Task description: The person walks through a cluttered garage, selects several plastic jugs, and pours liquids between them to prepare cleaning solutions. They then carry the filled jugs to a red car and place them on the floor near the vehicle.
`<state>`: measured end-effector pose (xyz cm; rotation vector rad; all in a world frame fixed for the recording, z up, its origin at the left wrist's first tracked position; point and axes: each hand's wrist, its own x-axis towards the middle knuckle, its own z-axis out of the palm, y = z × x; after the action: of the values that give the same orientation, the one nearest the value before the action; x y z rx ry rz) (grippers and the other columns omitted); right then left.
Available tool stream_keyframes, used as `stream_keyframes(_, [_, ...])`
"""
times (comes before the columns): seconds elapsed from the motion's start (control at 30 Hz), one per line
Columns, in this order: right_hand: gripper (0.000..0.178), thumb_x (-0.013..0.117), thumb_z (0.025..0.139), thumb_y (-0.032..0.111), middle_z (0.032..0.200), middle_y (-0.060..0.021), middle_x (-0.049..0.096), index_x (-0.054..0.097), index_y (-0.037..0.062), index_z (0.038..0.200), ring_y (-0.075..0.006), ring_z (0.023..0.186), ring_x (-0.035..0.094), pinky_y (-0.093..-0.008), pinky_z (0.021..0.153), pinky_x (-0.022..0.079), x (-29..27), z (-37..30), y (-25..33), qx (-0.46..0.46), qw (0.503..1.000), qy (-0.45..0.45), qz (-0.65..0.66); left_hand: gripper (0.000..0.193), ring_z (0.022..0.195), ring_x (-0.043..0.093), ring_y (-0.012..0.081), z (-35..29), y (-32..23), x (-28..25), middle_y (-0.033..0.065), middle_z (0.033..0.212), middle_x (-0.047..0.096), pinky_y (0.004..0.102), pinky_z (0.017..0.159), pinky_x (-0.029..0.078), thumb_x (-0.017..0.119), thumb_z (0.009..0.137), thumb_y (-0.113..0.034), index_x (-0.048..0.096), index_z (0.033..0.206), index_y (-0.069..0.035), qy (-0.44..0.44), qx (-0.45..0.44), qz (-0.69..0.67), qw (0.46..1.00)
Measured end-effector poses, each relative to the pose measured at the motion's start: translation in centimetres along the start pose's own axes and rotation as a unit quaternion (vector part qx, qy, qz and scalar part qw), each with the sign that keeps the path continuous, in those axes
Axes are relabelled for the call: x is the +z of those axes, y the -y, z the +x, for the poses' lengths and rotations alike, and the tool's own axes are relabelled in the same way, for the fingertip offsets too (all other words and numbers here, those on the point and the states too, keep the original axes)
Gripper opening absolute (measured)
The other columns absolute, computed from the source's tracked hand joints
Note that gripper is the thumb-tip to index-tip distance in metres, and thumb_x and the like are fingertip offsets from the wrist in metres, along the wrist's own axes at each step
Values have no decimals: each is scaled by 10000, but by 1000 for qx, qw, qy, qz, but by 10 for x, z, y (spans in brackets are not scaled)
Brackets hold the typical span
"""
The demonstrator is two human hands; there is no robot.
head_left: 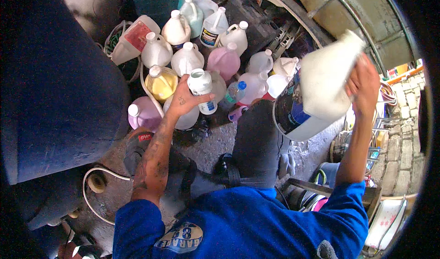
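My left hand (183, 99) is wrapped round a small white plastic bottle (200, 84) with a blue-marked label. The bottle stands nearly upright, and its wide mouth looks uncapped. Up on the right, my right hand (364, 85) grips a large white plastic jug (323, 82) by its handle side. The jug is held in the air, tilted, with its dark blue label facing left and its narrow top toward the upper right. Fingers on its far side are hidden. Beside the small bottle stand a jug of yellow liquid (161, 85) and a small clear bottle with a blue cap (236, 93).
Several capped jugs crowd the floor ahead, among them a pink one (223, 62) and a purple one (144, 114). A large dark blue drum (64, 94) fills the left. A black case (250, 23) lies behind the jugs. A pale hose (87, 195) curls at lower left.
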<state>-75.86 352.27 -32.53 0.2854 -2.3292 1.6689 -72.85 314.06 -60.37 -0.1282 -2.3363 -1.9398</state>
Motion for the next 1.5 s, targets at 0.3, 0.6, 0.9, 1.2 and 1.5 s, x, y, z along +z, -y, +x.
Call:
stream_keyframes(0.3, [342, 714, 843, 283, 997, -201, 702, 707, 22, 1063, -387, 900, 677, -440, 833, 531, 118, 1, 44, -203, 738, 469, -441, 658, 1059, 620, 344, -14, -21, 14, 161, 1173, 557, 433, 938, 503, 876, 601, -418, 684, 1159, -128, 52, 96, 244, 964])
stream_keyframes(0.6, [285, 772, 752, 232, 922, -216, 694, 707, 29, 941, -381, 878, 693, -469, 767, 555, 173, 1, 44, -197, 595, 517, -582, 726, 1055, 638, 358, -20, -32, 44, 180, 1198, 541, 445, 907, 517, 828, 595, -560, 673, 1193, -178, 93, 100, 273, 952])
stream_keyframes(0.9, [262, 769, 746, 287, 883, -188, 697, 724, 59, 867, -363, 873, 685, -462, 758, 543, 201, -15, 49, -247, 535, 532, -608, 765, 1047, 636, 370, -23, -54, 36, 187, 1173, 549, 449, 909, 517, 831, 572, -574, 673, 1200, -167, 95, 25, 270, 958])
stream_keyframes(1.2, [185, 592, 832, 158, 884, -167, 714, 707, 103, 965, -338, 829, 714, -448, 697, 576, 218, -12, 54, -298, 446, 543, -646, 799, 1053, 630, 368, -25, -52, 37, 183, 1172, 552, 456, 932, 513, 835, 590, -578, 649, 1243, -156, 91, 39, 262, 960])
stream_keyframes(1.5, [178, 613, 822, 153, 902, -168, 718, 722, 89, 947, -339, 847, 712, -445, 719, 573, 227, -12, 59, -272, 470, 547, -638, 791, 1064, 628, 370, -22, -51, 32, 184, 1180, 549, 464, 940, 510, 836, 591, -581, 651, 1238, -165, 78, 41, 262, 961])
